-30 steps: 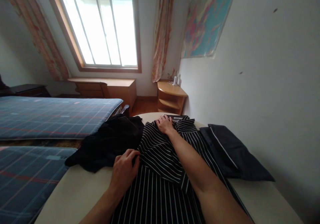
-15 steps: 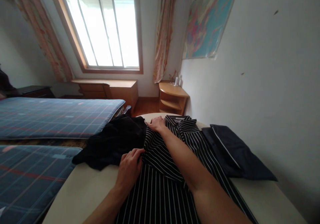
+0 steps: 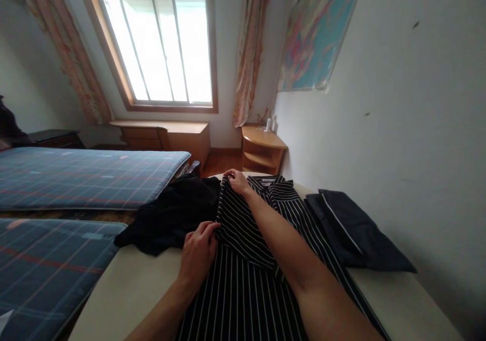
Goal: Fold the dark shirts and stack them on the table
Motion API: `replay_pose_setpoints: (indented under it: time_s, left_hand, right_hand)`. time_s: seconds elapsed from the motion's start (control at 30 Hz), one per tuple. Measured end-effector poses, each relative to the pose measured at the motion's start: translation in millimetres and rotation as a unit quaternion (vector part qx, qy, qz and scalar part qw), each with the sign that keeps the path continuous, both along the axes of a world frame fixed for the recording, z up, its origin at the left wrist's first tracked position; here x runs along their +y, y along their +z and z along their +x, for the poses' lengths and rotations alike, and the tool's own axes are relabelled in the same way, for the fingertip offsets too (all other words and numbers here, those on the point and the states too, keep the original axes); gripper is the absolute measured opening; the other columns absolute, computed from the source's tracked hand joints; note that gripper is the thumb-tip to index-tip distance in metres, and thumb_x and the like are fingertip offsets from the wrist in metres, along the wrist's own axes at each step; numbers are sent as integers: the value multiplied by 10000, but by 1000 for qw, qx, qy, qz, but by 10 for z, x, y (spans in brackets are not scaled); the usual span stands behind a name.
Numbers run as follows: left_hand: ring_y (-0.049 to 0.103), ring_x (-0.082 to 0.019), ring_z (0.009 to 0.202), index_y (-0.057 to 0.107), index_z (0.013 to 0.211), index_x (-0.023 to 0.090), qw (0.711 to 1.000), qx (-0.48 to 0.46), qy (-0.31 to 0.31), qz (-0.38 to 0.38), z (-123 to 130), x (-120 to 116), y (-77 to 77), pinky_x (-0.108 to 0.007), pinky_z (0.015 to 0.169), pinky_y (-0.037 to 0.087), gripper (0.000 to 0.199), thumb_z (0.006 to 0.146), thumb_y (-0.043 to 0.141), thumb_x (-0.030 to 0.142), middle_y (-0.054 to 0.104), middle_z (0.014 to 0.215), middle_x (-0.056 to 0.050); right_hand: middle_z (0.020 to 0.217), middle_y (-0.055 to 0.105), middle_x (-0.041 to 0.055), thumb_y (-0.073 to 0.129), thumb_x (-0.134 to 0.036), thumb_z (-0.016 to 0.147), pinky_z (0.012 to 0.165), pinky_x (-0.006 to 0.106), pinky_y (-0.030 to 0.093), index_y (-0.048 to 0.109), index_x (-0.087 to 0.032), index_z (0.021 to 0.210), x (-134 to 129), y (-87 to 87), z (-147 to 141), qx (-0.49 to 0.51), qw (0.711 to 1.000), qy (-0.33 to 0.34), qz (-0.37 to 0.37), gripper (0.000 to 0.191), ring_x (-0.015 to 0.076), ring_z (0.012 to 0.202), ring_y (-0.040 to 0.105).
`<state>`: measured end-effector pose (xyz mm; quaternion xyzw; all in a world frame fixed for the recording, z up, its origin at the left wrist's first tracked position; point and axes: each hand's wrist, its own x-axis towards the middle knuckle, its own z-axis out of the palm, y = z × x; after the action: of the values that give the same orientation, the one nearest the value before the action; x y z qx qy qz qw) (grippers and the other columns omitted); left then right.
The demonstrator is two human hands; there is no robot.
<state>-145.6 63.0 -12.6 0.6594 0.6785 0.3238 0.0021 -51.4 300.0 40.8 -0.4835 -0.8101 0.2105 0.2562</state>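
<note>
A black shirt with white stripes (image 3: 243, 285) lies on a cream table (image 3: 125, 290), its collar at the far end. My left hand (image 3: 199, 247) pinches the left edge of the folded-over striped cloth, midway along the shirt. Farther away, my right hand (image 3: 237, 181) has its fingers closed on the upper left corner of the same cloth, left of the collar. My right forearm passes over the shirt and hides part of it. Black cloth (image 3: 174, 212) lies crumpled beside the shirt on the left.
Folded dark trousers or similar cloth (image 3: 353, 229) lie on the table's right side, near the white wall (image 3: 410, 153). Two plaid mattresses (image 3: 87, 176) are at the left. Beyond the table stand a wooden corner shelf (image 3: 266, 137) and a desk (image 3: 186, 126).
My right hand has moved slightly left and away, and its fingers have closed on the cloth's corner. The cloth's upper left edge has been drawn straighter. My left hand has barely moved.
</note>
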Motion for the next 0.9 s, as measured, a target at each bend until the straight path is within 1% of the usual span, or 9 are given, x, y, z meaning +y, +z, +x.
replay_pose_setpoints:
  time_s: [0.17,0.3,0.4,0.47,0.57,0.63,0.7,0.8,0.9]
  left_hand:
    - [658,-212,1030,621,1180,233,1000,-17,12,-4,1,-3,-2,-389,928,444,364,909,420,95,657,1221,-36]
    - [657,-217,1038,621,1177,221,999,-29,25,-7,1,-18,12,-399,934,451,369,895,416,104,656,1229,-45]
    - [653,-227,1056,628,1161,210,999,-34,35,-3,2,-19,13,-404,938,460,341,896,426,137,666,1208,-51]
    - [653,-232,1054,635,1151,208,999,-31,36,-2,4,-15,4,-411,940,466,314,921,423,179,669,1198,-54]
    - [654,-243,1044,646,1145,211,999,-14,34,-2,11,-13,-15,-434,928,481,298,958,417,241,663,1198,-62]
    - [632,-266,1087,653,1149,206,999,12,36,17,20,-18,-20,-453,923,490,291,953,446,261,634,1243,-81]
    - [585,-298,1162,654,1174,202,997,49,37,54,35,-31,-12,-483,947,484,299,935,485,260,580,1326,-105]
    - [526,-310,1239,639,1223,220,989,100,-5,107,87,-76,28,-521,1026,438,325,927,503,235,530,1394,-106]
    - [511,-269,1267,598,1285,253,981,117,-115,100,210,-165,88,-484,1068,429,369,936,491,200,534,1400,-78]
  right_hand:
    - [1251,673,8,554,-176,872,1028,376,424,620,-279,1235,-100,-103,78,-5,999,41,2,384,207,1156,595]
    - [1311,639,25,546,-206,882,1035,423,406,493,-290,1379,-167,-211,132,-40,999,36,0,507,223,1204,574]
    - [1293,643,48,556,-253,891,1020,420,404,439,-281,1423,-198,-261,230,-88,995,19,32,545,232,1196,570]
    - [1299,631,67,548,-275,904,1014,395,400,488,-262,1383,-225,-274,344,-118,991,3,59,483,234,1192,559]
    - [1277,620,106,519,-246,914,1009,370,388,629,-216,1205,-275,-264,589,-135,987,-27,80,313,248,1192,540]
    - [1225,633,122,502,-225,914,989,359,395,671,-197,1102,-313,-238,791,-147,984,-50,91,254,252,1162,553]
    - [1172,656,117,487,-224,918,947,337,416,677,-194,1065,-360,-201,1005,-159,980,-73,100,242,238,1095,595]
    - [1082,703,90,474,-265,928,856,305,447,674,-209,1057,-461,-130,1313,-174,975,-110,83,244,218,983,652]
    - [996,734,81,504,-330,910,795,302,460,690,-223,1010,-616,-60,1573,-195,971,-134,36,237,231,939,676]
